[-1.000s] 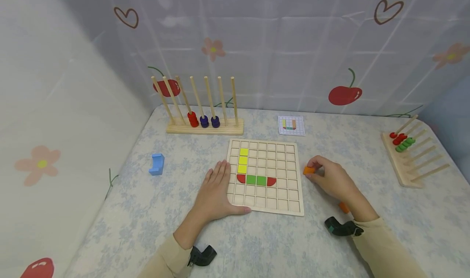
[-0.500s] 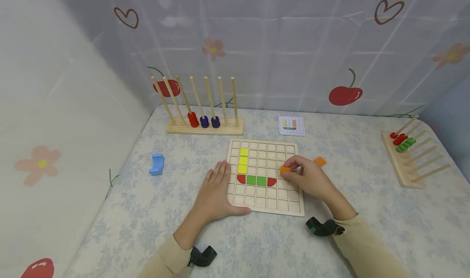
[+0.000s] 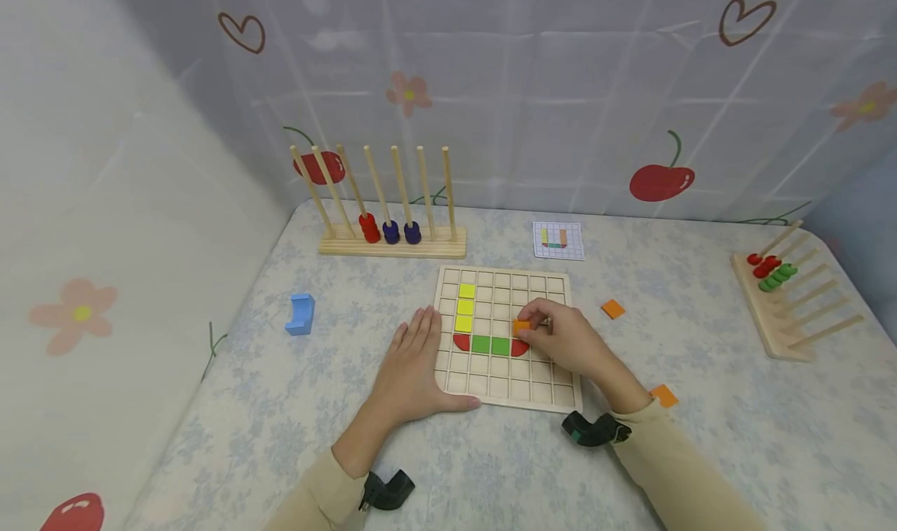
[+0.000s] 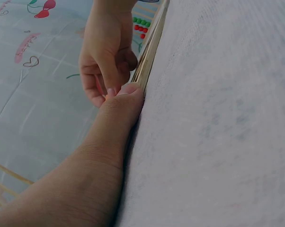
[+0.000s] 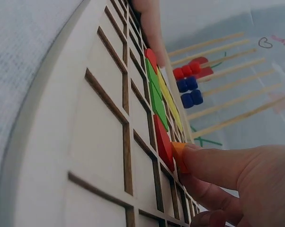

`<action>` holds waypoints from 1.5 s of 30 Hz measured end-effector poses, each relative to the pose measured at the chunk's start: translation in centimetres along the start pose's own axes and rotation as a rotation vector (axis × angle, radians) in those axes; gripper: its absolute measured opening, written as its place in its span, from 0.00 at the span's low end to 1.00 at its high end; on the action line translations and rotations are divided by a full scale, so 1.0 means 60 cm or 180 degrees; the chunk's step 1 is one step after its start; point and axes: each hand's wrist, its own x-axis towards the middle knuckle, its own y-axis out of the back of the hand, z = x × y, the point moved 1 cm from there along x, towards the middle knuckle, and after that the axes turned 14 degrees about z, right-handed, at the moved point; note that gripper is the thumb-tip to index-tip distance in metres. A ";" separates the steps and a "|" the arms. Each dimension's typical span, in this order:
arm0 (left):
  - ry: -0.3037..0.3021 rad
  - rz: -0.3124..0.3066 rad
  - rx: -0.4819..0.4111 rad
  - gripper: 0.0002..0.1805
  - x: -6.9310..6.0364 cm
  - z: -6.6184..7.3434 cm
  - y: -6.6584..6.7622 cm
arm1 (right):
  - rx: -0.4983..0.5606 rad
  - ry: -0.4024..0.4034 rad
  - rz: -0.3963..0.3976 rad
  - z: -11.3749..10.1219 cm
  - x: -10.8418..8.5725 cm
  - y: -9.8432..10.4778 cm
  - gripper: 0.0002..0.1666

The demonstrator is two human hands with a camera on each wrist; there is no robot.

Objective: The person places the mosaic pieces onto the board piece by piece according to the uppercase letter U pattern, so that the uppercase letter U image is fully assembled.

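Note:
My right hand [image 3: 566, 335] pinches an orange square tile [image 3: 521, 327] between thumb and fingers, just above the right red rounded tile [image 3: 519, 348] on the wooden grid board [image 3: 499, 387]. In the right wrist view the orange tile [image 5: 180, 156] is tilted, close to the red piece [image 5: 164, 143]. My left hand [image 3: 413, 367] lies with fingers spread along the board's left side, its thumb at the front edge. Set in the board are a column of yellow tiles [image 3: 465, 307] and a row of green tiles [image 3: 490, 346] between two red rounded ones.
Two loose orange tiles, a far one [image 3: 613, 309] and a near one [image 3: 663, 395], lie right of the board. A pattern card [image 3: 557, 240] sits behind it. Bead racks stand at back left [image 3: 392, 244] and right [image 3: 778, 313]. A blue block [image 3: 300, 314] lies at left.
My right hand has carried the orange tile leftward from the table beside the board to over the grid, uncovering the loose orange tiles. My left hand has stayed in place.

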 end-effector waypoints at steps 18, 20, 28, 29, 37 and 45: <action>0.0010 -0.0005 -0.0020 0.80 -0.001 0.003 0.004 | -0.0142 0.0201 0.0096 0.005 -0.002 -0.006 0.09; 0.0010 -0.0011 -0.0014 0.80 0.000 0.003 0.004 | -0.0155 0.0224 0.0111 0.007 -0.002 -0.006 0.09; 0.0006 -0.0042 0.0003 0.80 0.001 0.002 0.003 | -0.0270 0.0322 0.0166 0.009 -0.003 -0.011 0.07; 0.0005 -0.0044 0.0007 0.80 0.001 0.002 0.003 | -0.0283 0.0336 0.0168 0.009 -0.003 -0.011 0.07; 0.0016 -0.0060 0.0023 0.79 0.000 0.002 0.002 | -0.0295 0.0311 0.0161 0.007 -0.007 -0.004 0.12; 0.0020 -0.0076 0.0055 0.79 0.000 0.004 0.004 | -0.0460 0.0150 0.0480 0.024 -0.002 0.043 0.18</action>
